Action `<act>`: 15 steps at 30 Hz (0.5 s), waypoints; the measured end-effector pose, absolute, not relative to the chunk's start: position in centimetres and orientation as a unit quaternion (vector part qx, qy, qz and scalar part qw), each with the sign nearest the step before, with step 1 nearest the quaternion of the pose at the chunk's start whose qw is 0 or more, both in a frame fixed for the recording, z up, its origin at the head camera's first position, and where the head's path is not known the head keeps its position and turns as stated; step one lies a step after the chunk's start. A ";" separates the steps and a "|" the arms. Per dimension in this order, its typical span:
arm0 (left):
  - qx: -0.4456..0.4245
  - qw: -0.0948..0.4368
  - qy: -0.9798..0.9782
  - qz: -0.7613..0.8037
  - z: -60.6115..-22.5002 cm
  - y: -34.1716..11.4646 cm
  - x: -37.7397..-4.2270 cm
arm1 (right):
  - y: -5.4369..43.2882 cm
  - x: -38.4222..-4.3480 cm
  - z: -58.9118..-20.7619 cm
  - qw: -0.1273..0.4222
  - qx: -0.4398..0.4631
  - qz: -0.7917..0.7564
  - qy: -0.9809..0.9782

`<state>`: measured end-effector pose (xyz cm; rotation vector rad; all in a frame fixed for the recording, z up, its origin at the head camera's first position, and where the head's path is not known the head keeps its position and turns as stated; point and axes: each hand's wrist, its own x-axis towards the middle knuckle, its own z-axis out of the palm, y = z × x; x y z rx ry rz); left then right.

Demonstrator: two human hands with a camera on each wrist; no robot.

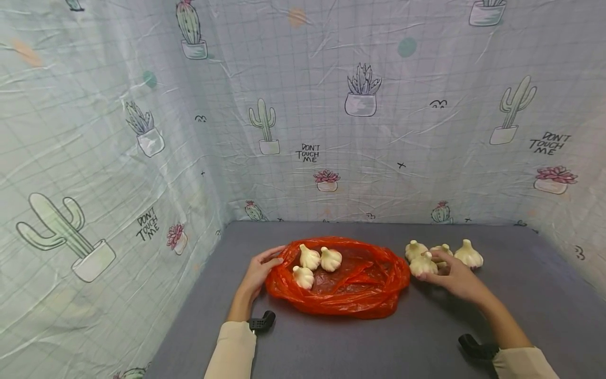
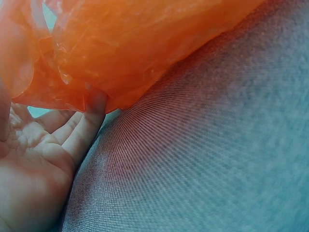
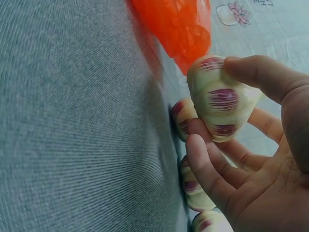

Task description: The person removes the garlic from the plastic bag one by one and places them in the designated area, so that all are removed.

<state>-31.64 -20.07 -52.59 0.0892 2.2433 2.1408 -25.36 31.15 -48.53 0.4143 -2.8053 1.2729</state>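
Pinching a garlic bulb (image 1: 423, 266) between thumb and fingers, the person's right hand (image 1: 456, 279) sits just beyond the red plastic bag (image 1: 331, 303), at its three o'clock. Near that hand I see three more bulbs (image 1: 468, 256) on the grey table (image 1: 331, 347), spread from eleven round to three o'clock of the pinched one, whose skin carries purple streaks. Over at the bag's nine o'clock, the left hand (image 1: 257, 271) holds the rim. Inside, three bagged bulbs (image 1: 310, 258) cluster between nine and twelve.
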 end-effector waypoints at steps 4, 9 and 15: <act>0.030 0.018 0.724 0.689 -52.6 -20.1 -31.7 | 31.3 -25.4 -48.6 0.008 0.133 0.409 -0.903; 0.033 0.015 0.722 0.691 -52.7 -20.1 -31.8 | 31.4 -25.4 -48.9 0.008 0.142 0.408 -0.902; 0.033 0.016 0.722 0.691 -52.7 -20.1 -31.8 | 31.4 -25.4 -49.2 0.021 0.158 0.399 -0.903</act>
